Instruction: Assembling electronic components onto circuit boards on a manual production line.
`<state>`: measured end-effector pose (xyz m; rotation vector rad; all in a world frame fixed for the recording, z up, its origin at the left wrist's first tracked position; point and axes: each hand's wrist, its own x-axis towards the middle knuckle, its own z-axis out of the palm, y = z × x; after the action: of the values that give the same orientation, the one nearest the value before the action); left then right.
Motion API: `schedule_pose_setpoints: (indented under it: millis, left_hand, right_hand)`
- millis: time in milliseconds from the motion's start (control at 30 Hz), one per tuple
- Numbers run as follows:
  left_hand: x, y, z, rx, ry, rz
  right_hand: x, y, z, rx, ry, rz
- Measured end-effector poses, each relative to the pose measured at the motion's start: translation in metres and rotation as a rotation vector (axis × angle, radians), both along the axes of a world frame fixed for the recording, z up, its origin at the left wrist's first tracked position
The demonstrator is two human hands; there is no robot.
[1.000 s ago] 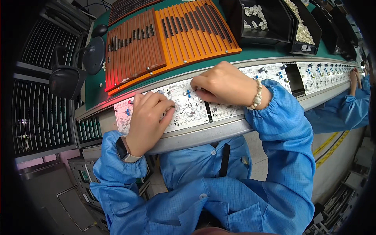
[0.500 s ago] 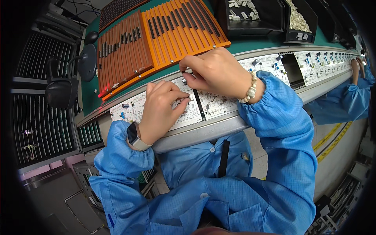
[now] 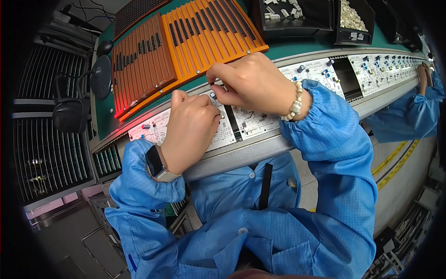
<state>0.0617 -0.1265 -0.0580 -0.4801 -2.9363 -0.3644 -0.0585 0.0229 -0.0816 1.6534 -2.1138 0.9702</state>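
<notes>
My left hand (image 3: 191,128) is over a white circuit board (image 3: 225,137), its fingers curled and their tips drawn together. Whatever they pinch is hidden or too small to name. My right hand (image 3: 253,86) reaches across the board's far edge, thumb and forefinger bent close together. Something small and dark shows between them, too small to make out. Right beside that thumb stands a round capacitor (image 3: 213,94). Another capacitor (image 3: 146,126) lies on its side at the board's left end. A second white board (image 3: 260,123) sits to the right, under my right wrist.
Beyond the rail (image 3: 241,151) lie an orange slotted rack (image 3: 195,63) and a brown one (image 3: 158,76), both holding dark parts. Black bins (image 3: 297,32) with white parts stand at the back right. Further along the line, a co-worker's hand (image 3: 423,76) is at more boards (image 3: 376,76).
The left hand's thumb and forefinger, spread apart before, have come together. My right hand stays by the capacitor, slightly shifted in view. A red glow shows more strongly at the brown rack's near corner.
</notes>
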Motion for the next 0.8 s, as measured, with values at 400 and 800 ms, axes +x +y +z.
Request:
schedule_pose_setpoints:
  millis: [400,800]
  left_hand:
    - [0.005,-0.011,-0.015,0.133,-0.004,-0.007]
    - [0.003,-0.017,-0.021,0.213,0.055,-0.008]
  right_hand:
    - [0.001,0.0,0.003,-0.021,0.005,-0.023]
    - [0.002,-0.003,0.001,-0.028,-0.028,-0.032]
